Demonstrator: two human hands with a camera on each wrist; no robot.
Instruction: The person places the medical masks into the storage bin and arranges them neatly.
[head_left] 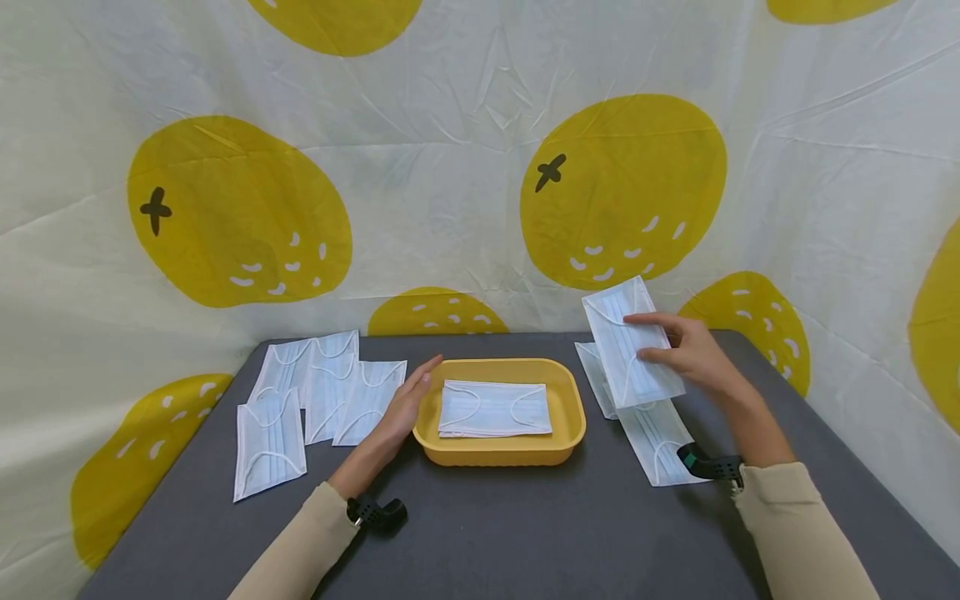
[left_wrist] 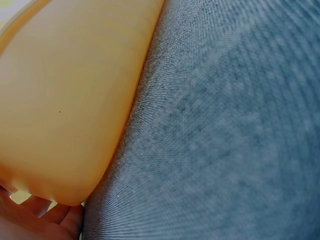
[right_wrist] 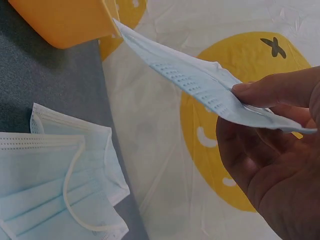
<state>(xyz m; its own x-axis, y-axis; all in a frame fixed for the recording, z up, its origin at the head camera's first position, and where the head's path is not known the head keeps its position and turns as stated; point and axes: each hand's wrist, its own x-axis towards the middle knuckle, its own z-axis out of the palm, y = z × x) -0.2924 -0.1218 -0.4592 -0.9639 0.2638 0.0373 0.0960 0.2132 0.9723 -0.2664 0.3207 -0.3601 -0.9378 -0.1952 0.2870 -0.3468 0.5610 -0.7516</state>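
Observation:
My right hand point(head_left: 686, 350) pinches a light blue face mask point(head_left: 630, 337) between thumb and fingers, raised above the table's right side. In the right wrist view that mask point(right_wrist: 185, 80) is seen nearly edge-on, thumb on one face and fingers on the other. Beneath it lie more masks point(head_left: 660, 442), partly covered by the held one. My left hand point(head_left: 401, 408) rests against the left end of a yellow plastic tray point(head_left: 498, 457), its fingers straight along the wall. Inside the tray is a flat stack of masks point(head_left: 495, 408), ear loops on top.
Several overlapping masks point(head_left: 270, 446) are spread over the left part of the dark grey table point(head_left: 480, 533). Behind the table hangs a white sheet point(head_left: 442, 208) with large yellow fruit shapes. A black band point(head_left: 378, 514) sits on each wrist.

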